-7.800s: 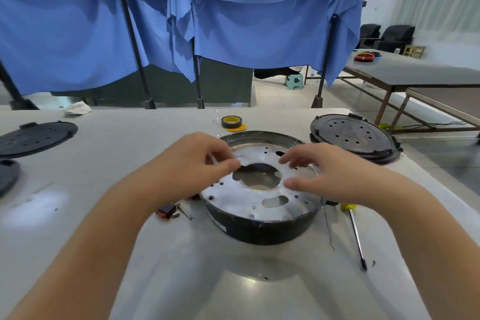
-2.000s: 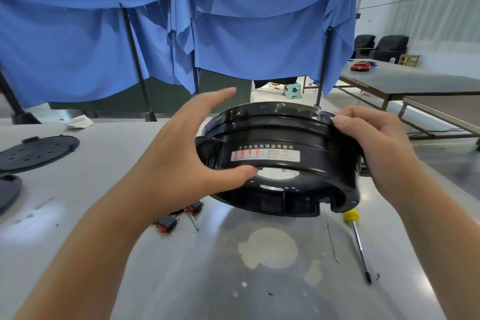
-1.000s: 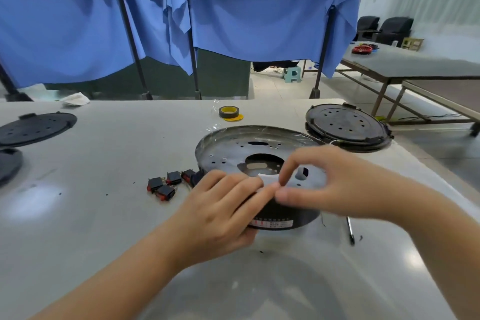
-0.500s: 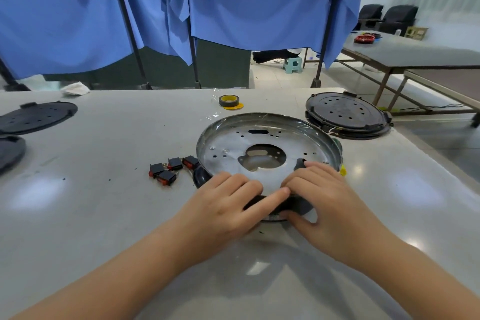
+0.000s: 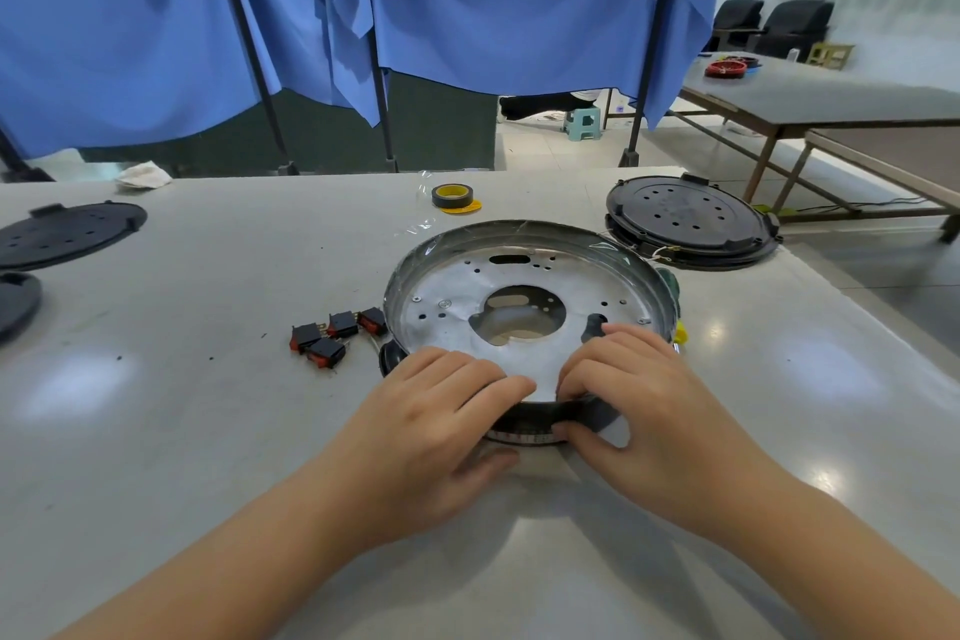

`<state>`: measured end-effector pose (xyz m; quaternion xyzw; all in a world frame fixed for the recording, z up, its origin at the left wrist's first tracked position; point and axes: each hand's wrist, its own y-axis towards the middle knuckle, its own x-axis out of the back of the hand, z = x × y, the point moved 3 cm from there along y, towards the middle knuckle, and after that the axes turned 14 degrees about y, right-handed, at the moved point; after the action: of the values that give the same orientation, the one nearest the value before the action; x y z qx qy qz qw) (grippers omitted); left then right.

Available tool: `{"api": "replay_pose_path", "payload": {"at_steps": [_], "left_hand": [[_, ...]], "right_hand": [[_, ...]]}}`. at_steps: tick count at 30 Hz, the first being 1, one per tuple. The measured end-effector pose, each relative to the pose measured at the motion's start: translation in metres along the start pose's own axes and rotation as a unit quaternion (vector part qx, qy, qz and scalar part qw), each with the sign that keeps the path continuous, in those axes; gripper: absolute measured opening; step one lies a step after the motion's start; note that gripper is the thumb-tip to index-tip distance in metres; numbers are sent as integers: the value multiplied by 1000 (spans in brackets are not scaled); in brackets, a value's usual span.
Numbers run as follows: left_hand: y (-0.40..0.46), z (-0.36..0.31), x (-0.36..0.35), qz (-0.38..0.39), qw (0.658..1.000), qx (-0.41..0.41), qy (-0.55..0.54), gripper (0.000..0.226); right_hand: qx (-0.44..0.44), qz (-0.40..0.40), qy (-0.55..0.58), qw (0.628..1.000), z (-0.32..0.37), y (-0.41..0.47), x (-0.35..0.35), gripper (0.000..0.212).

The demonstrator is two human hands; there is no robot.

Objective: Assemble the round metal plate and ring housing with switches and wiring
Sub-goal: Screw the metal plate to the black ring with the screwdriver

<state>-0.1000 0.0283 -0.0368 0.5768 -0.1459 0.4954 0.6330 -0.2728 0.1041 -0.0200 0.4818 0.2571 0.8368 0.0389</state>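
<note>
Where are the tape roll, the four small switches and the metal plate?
tape roll [image 5: 452,196]: head view, on its dark outer side.
switches [image 5: 324,351]: head view, on the nearest switch's black body.
metal plate [image 5: 447,322]: head view, on its bare left face.

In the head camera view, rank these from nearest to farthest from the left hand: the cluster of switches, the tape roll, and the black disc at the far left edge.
From the left hand:
1. Cluster of switches, just up and left of it on the table.
2. Tape roll, farther back, near the table's far edge.
3. Black disc, far left.
</note>
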Motion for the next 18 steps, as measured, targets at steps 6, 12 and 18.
{"api": "replay_pose_path", "payload": {"at_steps": [6,12,18], "left_hand": [[-5,20,10,-25,992,111,-62,45],[-23,79,10,-83,920,361,-132,23],[-47,104,-15,104,916,388,1,25]], "right_hand": [[-1,-28,9,1000,0,1,-2,15],[-2,-36,15,999,1,1,-4,20],[-6,-34,13,999,0,0,-4,20]]}}
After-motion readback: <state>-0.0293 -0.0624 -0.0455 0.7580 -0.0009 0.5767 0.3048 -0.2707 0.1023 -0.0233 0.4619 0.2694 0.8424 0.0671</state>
